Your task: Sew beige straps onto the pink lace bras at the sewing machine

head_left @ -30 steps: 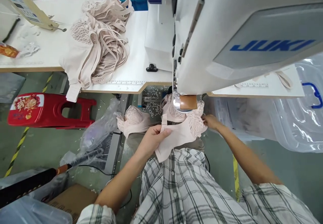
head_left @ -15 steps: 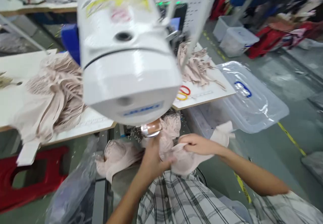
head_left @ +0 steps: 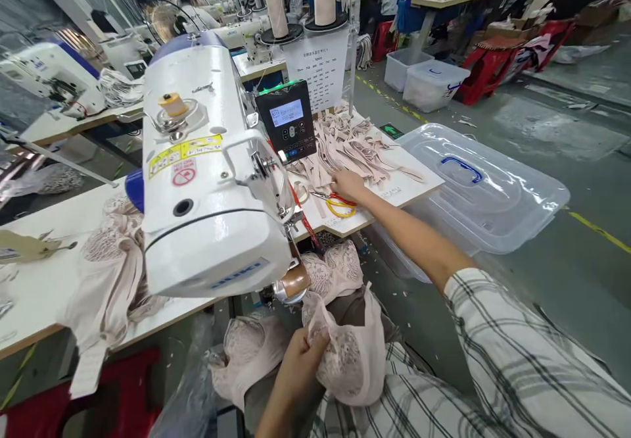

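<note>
My left hand (head_left: pixel 300 359) is closed on a beige lace bra piece (head_left: pixel 350 352) in my lap, just below the white sewing machine (head_left: pixel 207 181). My right hand (head_left: pixel 348 185) reaches out over the table to a pile of beige straps (head_left: pixel 359 145), fingers down on the pile beside the red-and-yellow scissors (head_left: pixel 338 204); I cannot see whether it grips a strap. More lace pieces (head_left: pixel 335 270) hang under the machine head.
A black control panel (head_left: pixel 292 122) stands behind the machine. A heap of finished beige bras (head_left: pixel 111 267) lies on the table's left. A clear plastic bin with lid (head_left: pixel 473 185) stands to the right. A red stool (head_left: pixel 123 385) is below left. Other workstations stand behind.
My head has lifted, so the view now shows the machine top and room. My right hand left the bra piece and reached to the strap pile; my left hand still holds the piece.
</note>
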